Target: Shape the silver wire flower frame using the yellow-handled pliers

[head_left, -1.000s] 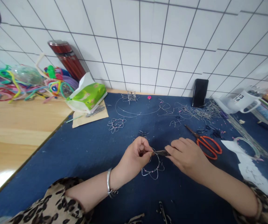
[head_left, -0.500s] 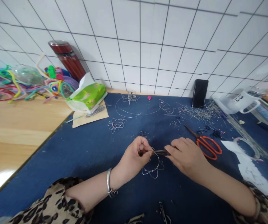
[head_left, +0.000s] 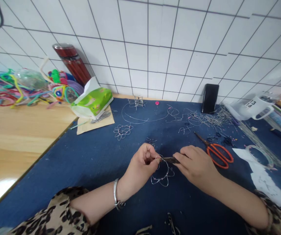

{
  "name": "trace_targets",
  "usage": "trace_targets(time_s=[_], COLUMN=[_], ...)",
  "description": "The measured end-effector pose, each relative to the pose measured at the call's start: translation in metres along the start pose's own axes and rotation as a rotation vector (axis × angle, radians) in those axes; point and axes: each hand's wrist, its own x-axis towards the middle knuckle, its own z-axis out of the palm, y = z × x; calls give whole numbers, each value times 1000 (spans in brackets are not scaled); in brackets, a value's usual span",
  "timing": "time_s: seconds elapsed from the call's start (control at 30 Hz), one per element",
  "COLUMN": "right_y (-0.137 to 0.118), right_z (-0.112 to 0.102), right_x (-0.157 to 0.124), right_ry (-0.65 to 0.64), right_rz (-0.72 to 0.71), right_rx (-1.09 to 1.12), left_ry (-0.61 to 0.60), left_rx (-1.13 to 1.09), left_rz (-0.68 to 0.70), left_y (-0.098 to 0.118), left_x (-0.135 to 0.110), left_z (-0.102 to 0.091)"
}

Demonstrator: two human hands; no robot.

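Observation:
Between thumb and fingers, my left hand [head_left: 142,166] pinches the upper part of a beaded wire flower ring [head_left: 160,178]. The ring hangs below the fingertips, its thin silver loops spread like petals with small pink beads at their bases. My right hand [head_left: 195,164] is closed around dark pliers [head_left: 170,160]. Their narrow tips point left and meet the wire at my left fingertips; the handles are hidden in my palm. A similar wire flower [head_left: 123,131] lies flat on the blue mat [head_left: 81,166], beyond my left hand.
Orange-handled scissors [head_left: 220,155] lie right of my right hand. Tangled wire [head_left: 211,117] is near a phone [head_left: 210,98] leaning on the wall. At the right are a white mug [head_left: 258,107] and a clear ring [head_left: 260,156]. A green tissue pack [head_left: 93,102] and red flask [head_left: 73,62] stand left.
The beaded wire ring has swung slightly to the right below my fingers. Both hands keep nearly the same hold, and the whole view has shifted a little.

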Motion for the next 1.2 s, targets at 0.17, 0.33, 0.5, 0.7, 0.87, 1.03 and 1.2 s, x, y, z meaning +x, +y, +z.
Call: trace_targets(time_s=[0.17, 0.33, 0.5, 0.7, 0.87, 1.03, 1.2], right_y=[0, 1, 1, -1, -1, -2, -1], right_z=[0, 0, 0, 0, 0, 1, 0], right_x=[0, -1, 1, 1, 0, 1, 0], right_ry=[-30, -33, -44, -23, 13, 39, 18], right_rz=[-4, -17, -18, 0, 11, 22, 11], right_rx=[1, 7, 3, 10, 11, 12, 21], left_ry=[9, 8, 11, 0, -9, 3, -5], left_rx=[-4, 5, 15, -16, -43, -44, -40], left_rz=[-11, -8, -16, -4, 13, 15, 2], left_y=[-1, -2, 0, -1, -2, -3, -3], left_x=[0, 0, 1, 1, 1, 1, 1], left_z=[0, 0, 1, 0, -1, -1, -1])
